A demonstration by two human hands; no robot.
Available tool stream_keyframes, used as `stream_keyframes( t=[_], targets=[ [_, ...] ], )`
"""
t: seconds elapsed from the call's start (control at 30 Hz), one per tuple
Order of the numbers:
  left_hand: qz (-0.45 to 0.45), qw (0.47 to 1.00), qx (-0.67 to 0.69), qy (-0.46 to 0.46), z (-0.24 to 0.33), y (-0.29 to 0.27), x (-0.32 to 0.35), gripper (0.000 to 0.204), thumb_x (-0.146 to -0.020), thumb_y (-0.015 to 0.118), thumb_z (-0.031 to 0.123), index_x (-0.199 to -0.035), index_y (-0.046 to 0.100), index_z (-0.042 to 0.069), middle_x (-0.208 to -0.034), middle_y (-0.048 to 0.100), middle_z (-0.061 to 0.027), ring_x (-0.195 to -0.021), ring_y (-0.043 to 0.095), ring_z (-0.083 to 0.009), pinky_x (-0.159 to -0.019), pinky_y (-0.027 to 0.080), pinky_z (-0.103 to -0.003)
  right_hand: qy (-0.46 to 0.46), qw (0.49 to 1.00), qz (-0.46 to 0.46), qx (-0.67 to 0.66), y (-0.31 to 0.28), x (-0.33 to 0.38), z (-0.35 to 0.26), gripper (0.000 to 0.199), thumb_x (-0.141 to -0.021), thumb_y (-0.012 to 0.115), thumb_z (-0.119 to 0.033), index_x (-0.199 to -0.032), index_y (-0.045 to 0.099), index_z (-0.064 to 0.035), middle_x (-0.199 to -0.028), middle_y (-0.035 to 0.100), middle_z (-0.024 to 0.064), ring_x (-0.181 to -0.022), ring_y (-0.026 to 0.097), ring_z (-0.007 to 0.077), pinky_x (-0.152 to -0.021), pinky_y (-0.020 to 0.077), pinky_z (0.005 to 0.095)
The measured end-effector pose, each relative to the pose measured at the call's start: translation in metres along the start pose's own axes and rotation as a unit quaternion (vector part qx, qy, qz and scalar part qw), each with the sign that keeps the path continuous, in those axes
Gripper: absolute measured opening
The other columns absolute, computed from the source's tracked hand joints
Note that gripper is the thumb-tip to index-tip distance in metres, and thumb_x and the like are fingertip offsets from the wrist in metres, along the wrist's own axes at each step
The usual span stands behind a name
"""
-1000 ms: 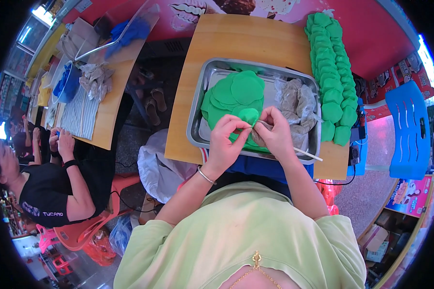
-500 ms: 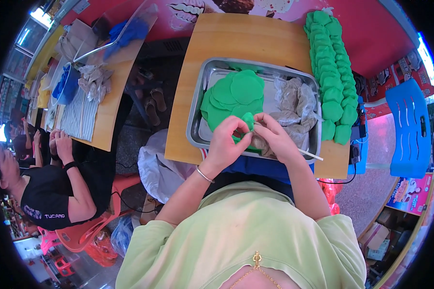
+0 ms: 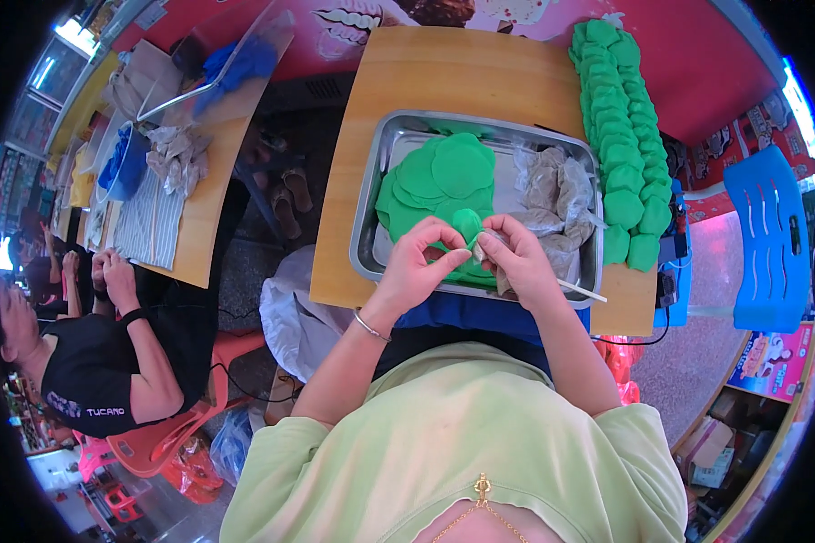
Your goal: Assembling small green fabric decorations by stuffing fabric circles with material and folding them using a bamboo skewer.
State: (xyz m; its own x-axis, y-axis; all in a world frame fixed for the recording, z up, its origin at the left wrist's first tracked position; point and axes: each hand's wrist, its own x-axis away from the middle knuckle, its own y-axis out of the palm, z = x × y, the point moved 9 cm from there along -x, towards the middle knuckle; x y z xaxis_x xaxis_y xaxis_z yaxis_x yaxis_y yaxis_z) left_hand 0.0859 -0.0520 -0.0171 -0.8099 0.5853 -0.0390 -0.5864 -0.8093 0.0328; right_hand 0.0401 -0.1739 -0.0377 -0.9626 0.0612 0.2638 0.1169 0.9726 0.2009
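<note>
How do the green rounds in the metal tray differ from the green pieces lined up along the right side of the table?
The green rounds lie flat and overlapping inside the metal tray; the green pieces in the row look folded and plump, heaped in a long line on the bare wooden table. Both share the same bright green.

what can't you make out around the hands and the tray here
Head view only:
- Small green dough piece: mostly covered by the left hand and right hand.
- Near part of the rectangular metal tray: hidden behind both hands.
- Grey-brown filling in the clear bag: too blurred to identify.
</note>
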Motion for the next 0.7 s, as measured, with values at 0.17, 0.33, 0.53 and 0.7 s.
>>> stream_keyframes(
  t=[0.17,0.33,0.53,0.7],
  targets=[
    [0.031,0.997,-0.061,0.04,0.006,0.006,0.003,0.016,-0.076,0.071,0.007,-0.079,0.057,0.001,-0.086,0.052,-0.0039,-0.078,0.055,-0.011,-0.064,0.048,-0.023,0.001,0.998,0.049,-0.046,0.001,0.0,0.004,0.021,-0.089,0.058,-0.017,-0.104,0.05,-0.003,-0.08,0.055,0.0006,-0.069,0.052,0.0063,-0.061,0.0418,0.0206],
    [0.07,0.99,-0.083,0.086,0.013,0.002,0.005,0.017,-0.075,0.071,0.005,-0.079,0.055,0.0,-0.085,0.052,-0.0044,-0.075,0.055,-0.0115,-0.063,0.049,-0.023,-0.032,0.999,0.044,-0.007,0.01,0.005,-0.005,0.02,-0.088,0.059,-0.015,-0.101,0.05,-0.0028,-0.083,0.054,0.0014,-0.069,0.052,0.007,-0.06,0.0423,0.0214],
    [0.113,0.992,-0.032,0.051,0.013,-0.005,0.004,0.013,-0.08,0.066,0.005,-0.083,0.054,-0.001,-0.083,0.052,-0.0067,-0.074,0.056,-0.0134,-0.064,0.049,-0.024,-0.11,0.989,0.047,0.087,0.002,0.003,-0.014,0.019,-0.087,0.06,-0.013,-0.098,0.049,-0.0024,-0.085,0.055,0.0024,-0.07,0.053,0.0075,-0.062,0.0439,0.0221],
    [0.118,0.969,-0.165,0.142,0.032,0.001,0.012,0.013,-0.077,0.067,0.006,-0.083,0.056,0.002,-0.084,0.051,-0.0094,-0.078,0.053,-0.0241,-0.068,0.045,-0.031,-0.119,0.982,0.089,0.118,0.002,0.005,-0.023,0.015,-0.086,0.06,-0.01,-0.095,0.049,-0.0031,-0.084,0.054,0.0023,-0.069,0.053,0.0073,-0.06,0.0441,0.0222]
  ],
)
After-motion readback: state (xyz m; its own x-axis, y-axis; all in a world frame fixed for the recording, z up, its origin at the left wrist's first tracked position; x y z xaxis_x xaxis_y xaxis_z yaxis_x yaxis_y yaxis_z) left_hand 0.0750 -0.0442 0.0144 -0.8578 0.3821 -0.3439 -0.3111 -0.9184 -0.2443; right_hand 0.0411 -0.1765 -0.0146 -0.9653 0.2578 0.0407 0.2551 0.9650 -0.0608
